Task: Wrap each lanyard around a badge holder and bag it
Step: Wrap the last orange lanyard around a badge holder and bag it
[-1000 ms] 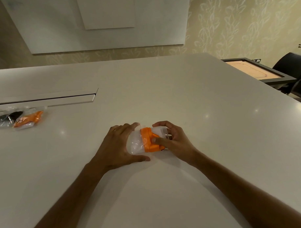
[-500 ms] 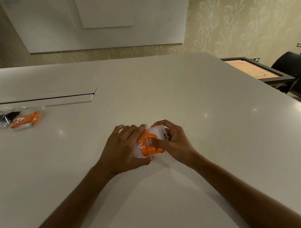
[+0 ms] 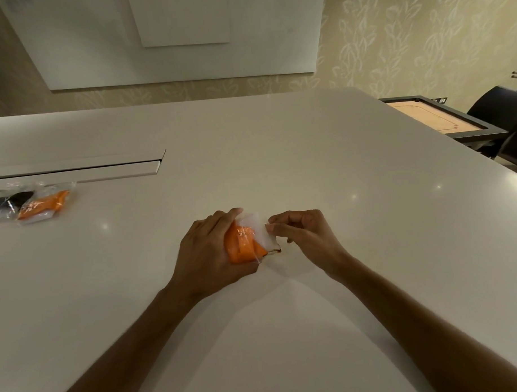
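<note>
A clear plastic bag [image 3: 257,229] with an orange lanyard bundle [image 3: 242,247] inside it sits at the middle of the white table [image 3: 308,153]. My left hand [image 3: 211,250] grips the bag's left side, fingers curled over the top and thumb under the orange bundle. My right hand [image 3: 304,235] pinches the bag's open right edge between thumb and forefinger. A dark metal clip [image 3: 275,251] pokes out at the bag's lower right corner. The badge holder itself is hidden by the wrapping.
At the far left lie two filled bags, one with an orange bundle [image 3: 43,204] and one with a black bundle [image 3: 5,201]. A long cable slot [image 3: 74,170] runs behind them. A low game board table [image 3: 442,120] and dark chair [image 3: 500,111] stand beyond the right edge.
My right hand has come off the orange bundle and now pinches the bag's edge. My left hand has slid further around the bag, and the bundle sits deeper inside.
</note>
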Demonstrator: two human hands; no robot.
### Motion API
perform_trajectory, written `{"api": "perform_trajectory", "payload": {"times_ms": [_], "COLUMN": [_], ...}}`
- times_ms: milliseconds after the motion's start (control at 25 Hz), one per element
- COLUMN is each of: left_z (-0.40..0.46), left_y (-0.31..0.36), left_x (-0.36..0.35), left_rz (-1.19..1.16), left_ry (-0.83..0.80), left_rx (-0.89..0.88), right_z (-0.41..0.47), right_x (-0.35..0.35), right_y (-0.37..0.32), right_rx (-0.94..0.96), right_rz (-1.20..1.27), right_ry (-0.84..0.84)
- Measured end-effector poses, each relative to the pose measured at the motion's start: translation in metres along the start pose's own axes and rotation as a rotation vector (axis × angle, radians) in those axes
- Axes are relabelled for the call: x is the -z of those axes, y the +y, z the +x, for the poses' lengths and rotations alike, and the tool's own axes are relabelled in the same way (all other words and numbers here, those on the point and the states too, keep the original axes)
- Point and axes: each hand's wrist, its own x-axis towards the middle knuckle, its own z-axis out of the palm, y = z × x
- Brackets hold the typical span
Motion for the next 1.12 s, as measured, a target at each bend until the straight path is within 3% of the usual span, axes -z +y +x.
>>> {"api": "perform_trajectory", "payload": {"times_ms": [200,440,960,1120], "left_z": [-0.002,-0.002,0.002,0.01], "left_y": [0.014,0.012,0.007,-0.004], "left_x": [-0.006,-0.007,-0.006,0.01], "left_rz": [-0.014,-0.133,-0.257,-0.59], "left_ry": [0.014,0.013,-0.087,-0.261], "left_rx": [-0.026,0.085,0.228,0.34], "right_z": [-0.006,-0.007,0.0,0.0], "right_x": [-0.014,-0.023,-0.004,-0.005], "right_y": [0.001,0.006,0.011,0.013], "right_rx": [0.063,0.067,-0.037,0.016], "right_rz": [-0.038,-0.107,-0.056,-0.103], "right_ry": [-0.006,0.033,-0.277,-0.197]}}
